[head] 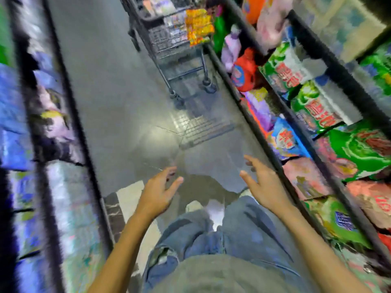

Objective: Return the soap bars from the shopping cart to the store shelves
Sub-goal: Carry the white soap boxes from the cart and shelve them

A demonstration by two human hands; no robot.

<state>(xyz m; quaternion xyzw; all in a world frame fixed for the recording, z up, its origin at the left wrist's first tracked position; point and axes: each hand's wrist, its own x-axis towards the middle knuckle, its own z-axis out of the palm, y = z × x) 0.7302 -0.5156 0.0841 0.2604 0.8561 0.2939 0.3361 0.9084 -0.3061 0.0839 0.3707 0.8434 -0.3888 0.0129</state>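
On my far left, the left shelves (70,98) hold blue and purple packs, too smeared to read. The grey floor (118,102) runs up the aisle beside them. My left grip (157,195) hangs over the floor with its fingers spread and loose, holding nothing. Up the aisle, top centre, the shopping cart (169,39) stands close against the right-hand shelving, well apart from both grips. There are packs in its basket and an orange-yellow pack (198,26) at its right side. The blur keeps me from telling which are the soap bars. My right grip (264,187) is likewise loose and empty, near the lower shelf rail. On the far right, the right shelves (338,70) carry green, red and pink bags.
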